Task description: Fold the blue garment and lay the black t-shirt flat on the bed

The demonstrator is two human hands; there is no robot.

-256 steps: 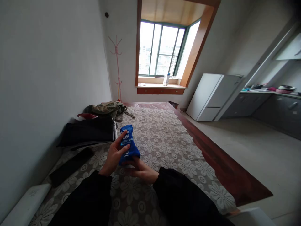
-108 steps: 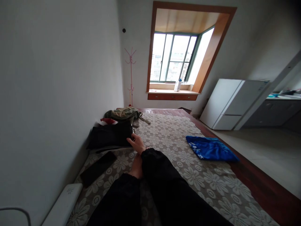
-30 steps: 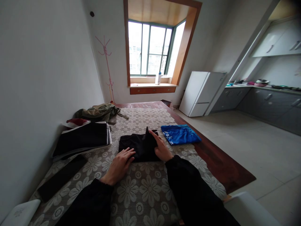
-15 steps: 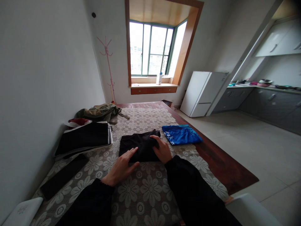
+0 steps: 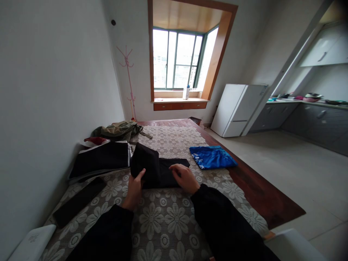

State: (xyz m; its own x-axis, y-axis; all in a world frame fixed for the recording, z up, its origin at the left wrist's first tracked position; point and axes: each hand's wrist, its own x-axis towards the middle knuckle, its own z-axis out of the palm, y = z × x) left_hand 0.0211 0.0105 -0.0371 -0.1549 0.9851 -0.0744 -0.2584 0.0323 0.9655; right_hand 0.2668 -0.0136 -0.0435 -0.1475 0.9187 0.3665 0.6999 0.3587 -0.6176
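Black garment [image 5: 160,170] lies on the table [image 5: 261,195], on the flower-pattern cloth [image 5: 174,217], in front of you and just left of the folded blue garment [image 5: 212,157]. A bigger stack of dark clothes [image 5: 100,163] sits beside it on the left, near the wall. Your left hand [image 5: 135,188] grips the left part of the black garment and lifts it up, fingers closed on the fabric. Your right hand [image 5: 185,177] presses flat on its right part, fingers slightly apart.
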